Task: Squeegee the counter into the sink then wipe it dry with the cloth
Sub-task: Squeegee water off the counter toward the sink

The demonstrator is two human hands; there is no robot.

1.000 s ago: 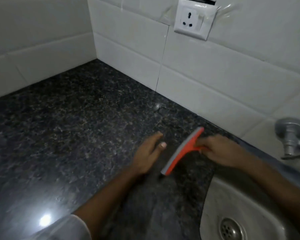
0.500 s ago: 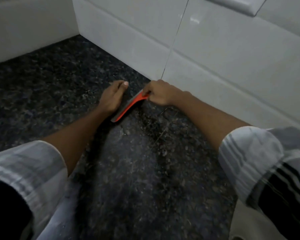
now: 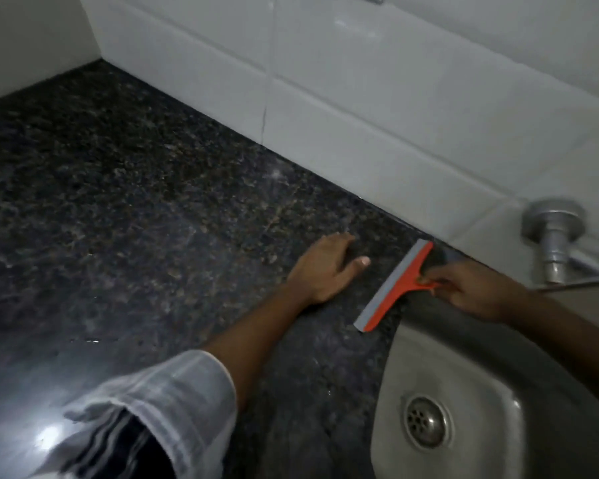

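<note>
While the right hand (image 3: 478, 292) is closed around the short orange handle of the squeegee (image 3: 395, 286), the fingers wrap the grip and the tool's grey blade edge lies on the surface (image 3: 135, 202). The blade runs diagonally, its far end at 1 o'clock just beside the foot of the tiled wall (image 3: 360, 98) and its near end at 7 o'clock just beside the rim of the sink (image 3: 550, 392). At 9 o'clock from the squeegee, near it but apart, the left hand (image 3: 322, 267) rests palm down on the surface, fingers extended and loosely spread, holding nothing. Its forearm leads back toward 7 o'clock to a rolled white striped sleeve (image 3: 159, 409). The sink is a steel basin at 5 o'clock from the right hand, with its round drain strainer (image 3: 426, 423) visible in the floor of the bowl. A metal tap fitting (image 3: 554, 236) projects from the wall at 2 o'clock from the right hand. The surface is dark speckled stone, with a bright reflection at the lower left.
</note>
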